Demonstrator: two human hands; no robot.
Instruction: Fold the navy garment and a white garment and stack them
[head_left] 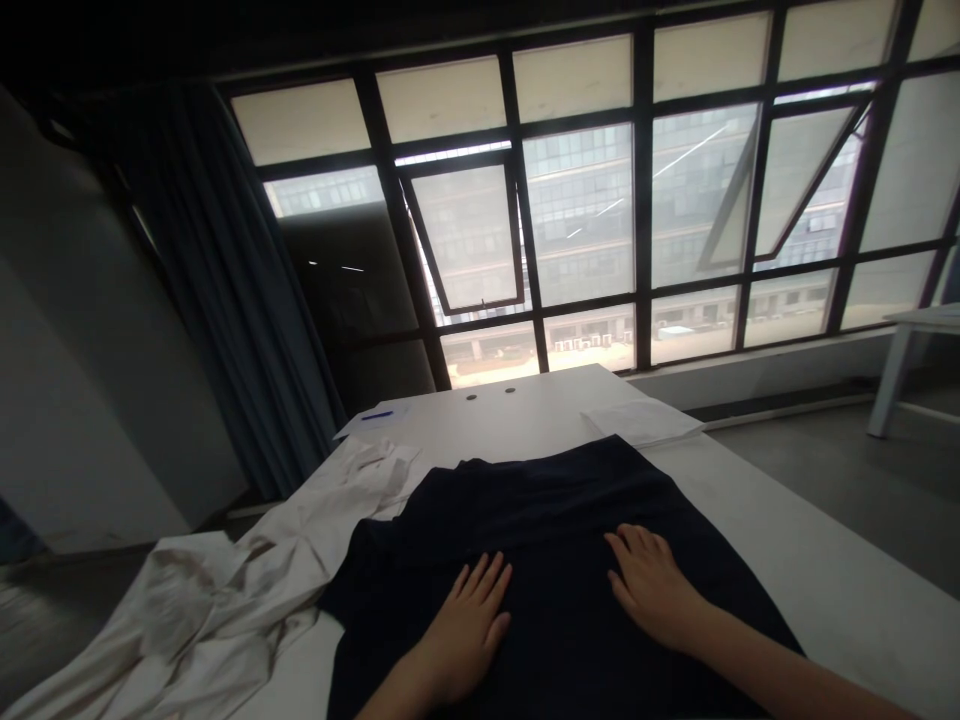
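Observation:
A dark navy garment lies spread over the near half of a white table. My left hand rests flat on it, fingers stretched out and slightly apart. My right hand also lies flat on the dark cloth a little to the right, fingers pointing up-left. Neither hand holds anything.
A crumpled white garment hangs over the table's left edge. A folded white cloth lies at the far right, a paper with a blue pen at the far left. Large windows behind, a dark curtain on the left, another table far right.

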